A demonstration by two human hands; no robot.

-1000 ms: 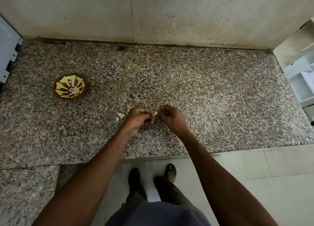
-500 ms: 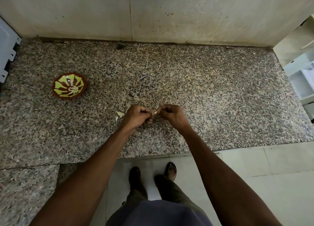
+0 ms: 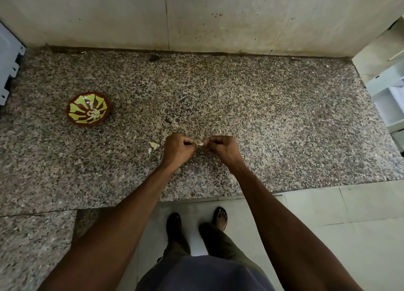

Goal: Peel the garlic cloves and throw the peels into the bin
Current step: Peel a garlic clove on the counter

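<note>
Curled fingers [image 3: 189, 142] of a person's left hand [image 3: 177, 149] and right hand [image 3: 223, 148] met over a speckled granite counter [image 3: 273, 120], pinching between them a small pale garlic clove [image 3: 200, 143], most of it hidden by the fingertips. Both hands were clenched around the clove, knuckles up, held just above the counter's front half; how much skin remained on the clove could not be told.

Just left of the left hand, loose pale garlic peels [image 3: 153, 147] lay on the counter, one broad scrap and one thinner strip below it. Farther left of the hands and toward the wall, well apart from them, sat a brown bowl [image 3: 88, 110] painted with green-yellow petals, holding a few pale pieces at its centre.

Behind the hands, a stained beige wall [image 3: 218, 17] rose from the counter's back edge, a small dark speck [image 3: 154, 57] lying at its foot. A white object [image 3: 8, 65] stood at the counter's far left end, and white shelving [image 3: 387, 94] at its right end. Below the hands, the person's feet in dark sandals [image 3: 219, 217] stood on a pale tiled floor [image 3: 349, 225].
</note>
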